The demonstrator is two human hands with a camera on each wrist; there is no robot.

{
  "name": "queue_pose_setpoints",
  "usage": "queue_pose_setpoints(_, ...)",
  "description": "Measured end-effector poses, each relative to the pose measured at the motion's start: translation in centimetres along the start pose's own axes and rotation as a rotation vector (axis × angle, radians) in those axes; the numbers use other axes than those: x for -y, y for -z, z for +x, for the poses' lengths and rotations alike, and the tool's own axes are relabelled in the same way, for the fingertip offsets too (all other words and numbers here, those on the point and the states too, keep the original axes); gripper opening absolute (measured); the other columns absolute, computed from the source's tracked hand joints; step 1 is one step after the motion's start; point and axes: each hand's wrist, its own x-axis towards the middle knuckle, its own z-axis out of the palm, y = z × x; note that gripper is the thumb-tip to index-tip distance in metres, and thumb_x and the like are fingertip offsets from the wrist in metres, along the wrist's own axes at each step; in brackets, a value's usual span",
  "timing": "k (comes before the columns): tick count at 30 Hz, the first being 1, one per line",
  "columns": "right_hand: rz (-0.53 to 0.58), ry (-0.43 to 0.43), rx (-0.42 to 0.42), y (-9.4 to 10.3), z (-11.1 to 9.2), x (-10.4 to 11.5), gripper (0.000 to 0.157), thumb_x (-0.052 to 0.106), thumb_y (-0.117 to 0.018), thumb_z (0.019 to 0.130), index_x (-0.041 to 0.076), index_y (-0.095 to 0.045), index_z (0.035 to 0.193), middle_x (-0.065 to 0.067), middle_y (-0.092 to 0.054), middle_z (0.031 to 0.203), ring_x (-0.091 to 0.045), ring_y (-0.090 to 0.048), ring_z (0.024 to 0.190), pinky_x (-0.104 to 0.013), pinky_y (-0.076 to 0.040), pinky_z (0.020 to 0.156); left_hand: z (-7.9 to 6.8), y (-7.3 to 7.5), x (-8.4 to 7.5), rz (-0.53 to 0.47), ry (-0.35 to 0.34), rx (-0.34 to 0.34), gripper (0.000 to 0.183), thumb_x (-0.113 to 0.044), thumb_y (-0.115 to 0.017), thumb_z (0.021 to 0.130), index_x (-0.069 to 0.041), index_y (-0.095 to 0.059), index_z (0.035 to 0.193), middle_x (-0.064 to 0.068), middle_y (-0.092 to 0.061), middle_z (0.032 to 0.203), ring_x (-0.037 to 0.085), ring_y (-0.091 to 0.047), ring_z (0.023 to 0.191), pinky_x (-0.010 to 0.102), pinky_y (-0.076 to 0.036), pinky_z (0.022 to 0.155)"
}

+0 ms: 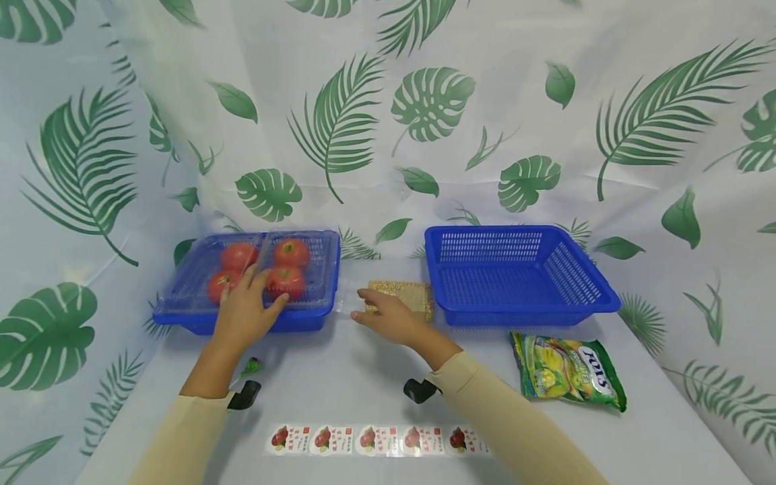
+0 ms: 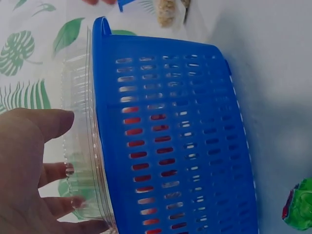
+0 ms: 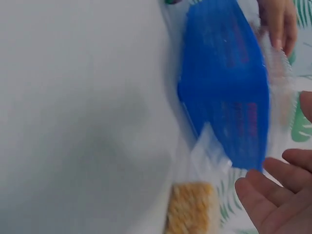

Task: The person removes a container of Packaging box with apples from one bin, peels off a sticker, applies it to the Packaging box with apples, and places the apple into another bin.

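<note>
At the left stands a blue basket [image 1: 312,322] with clear plastic boxes [image 1: 197,273] in it. Several round red fruits [image 1: 292,253] show through the plastic. My left hand [image 1: 245,306] reaches over the boxes with fingers spread. In the left wrist view its fingertips [image 2: 75,201] are right at the ridged edge of a clear lid [image 2: 80,97]. My right hand [image 1: 391,316] holds nothing, its fingers extended toward the basket's right side. Beneath it, partly hidden, lies a clear bag of yellow kernels [image 1: 429,306].
A second blue basket [image 1: 521,308] stands at the right. In front of it lies a green candy bag [image 1: 570,370]. A strip of round fruit stickers [image 1: 370,440] lies near the front. A small green wrapped piece [image 1: 250,366] sits by the left wrist.
</note>
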Motion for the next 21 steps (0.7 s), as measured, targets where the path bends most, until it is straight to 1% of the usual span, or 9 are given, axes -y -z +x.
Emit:
queue_pose_setpoints(4,0.077,-0.036,-0.014,-1.3,1.6,0.8,0.07,0.048,-0.055,0.097,0.011,-0.033,0.152,-0.004,-0.036,0.153,-0.024,-0.042,0.134,-0.043,-0.039,0.105,0.3,-0.2,-0.1,0.006,-0.001,0.0,0.077,-0.053,-0.067,0.087,-0.002,-0.045,0.14,0.03,-0.031,0.148,0.053,-0.033,0.131,0.072,-0.01,0.105)
queue_pose_setpoints(6,0.125,-0.053,-0.02,-1.8,2.3,1.5,0.073,0.049,-0.055,0.096,0.01,-0.03,0.153,-0.004,-0.034,0.154,-0.025,-0.04,0.136,-0.044,-0.038,0.106,0.3,-0.3,-0.1,0.021,-0.001,0.016,0.083,-0.057,-0.07,0.082,-0.004,-0.045,0.141,0.029,-0.031,0.148,0.055,-0.032,0.13,0.072,-0.009,0.105)
queue_pose_setpoints(9,0.161,-0.07,-0.031,-2.5,3.3,2.7,0.076,0.05,-0.054,0.096,0.011,-0.024,0.155,-0.006,-0.033,0.155,-0.026,-0.038,0.137,-0.044,-0.037,0.107,0.1,-0.3,-0.1,0.05,-0.009,0.039,0.09,-0.059,-0.075,0.076,-0.007,-0.044,0.143,0.029,-0.031,0.149,0.058,-0.031,0.129,0.073,-0.008,0.105)
queue_pose_setpoints(13,0.135,-0.065,-0.029,-3.2,4.3,4.2,0.083,0.052,-0.054,0.096,0.009,-0.016,0.156,-0.009,-0.027,0.157,-0.025,-0.03,0.141,-0.044,-0.03,0.111,-0.1,-0.3,0.1,0.043,-0.017,0.041,0.091,-0.055,-0.078,0.074,-0.01,-0.043,0.145,0.028,-0.033,0.147,0.059,-0.03,0.129,0.073,-0.007,0.105)
queue_pose_setpoints(16,0.135,-0.059,-0.056,-3.6,4.9,5.0,0.085,0.05,-0.055,0.096,0.009,-0.012,0.156,-0.009,-0.02,0.159,-0.027,-0.022,0.144,-0.046,-0.024,0.113,-0.1,-0.3,0.3,0.025,-0.024,0.009,0.089,-0.051,-0.081,0.074,-0.011,-0.044,0.144,0.027,-0.035,0.146,0.058,-0.032,0.128,0.072,-0.009,0.105)
queue_pose_setpoints(18,0.173,-0.081,-0.09,-3.7,5.1,5.3,0.084,0.048,-0.057,0.096,0.009,-0.013,0.156,-0.01,-0.022,0.159,-0.028,-0.024,0.143,-0.047,-0.025,0.112,0.0,-0.2,0.4,0.018,-0.028,-0.01,0.087,-0.049,-0.082,0.074,-0.011,-0.045,0.143,0.028,-0.036,0.145,0.058,-0.033,0.126,0.071,-0.01,0.106)
queue_pose_setpoints(21,0.285,-0.118,-0.133,-3.7,5.7,5.2,0.078,0.045,-0.058,0.096,0.006,-0.022,0.154,-0.011,-0.036,0.152,-0.028,-0.035,0.138,-0.046,-0.031,0.11,0.2,-0.4,0.3,0.008,-0.031,-0.027,0.086,-0.047,-0.082,0.074,-0.009,-0.046,0.142,0.029,-0.037,0.144,0.058,-0.035,0.125,0.071,-0.013,0.106)
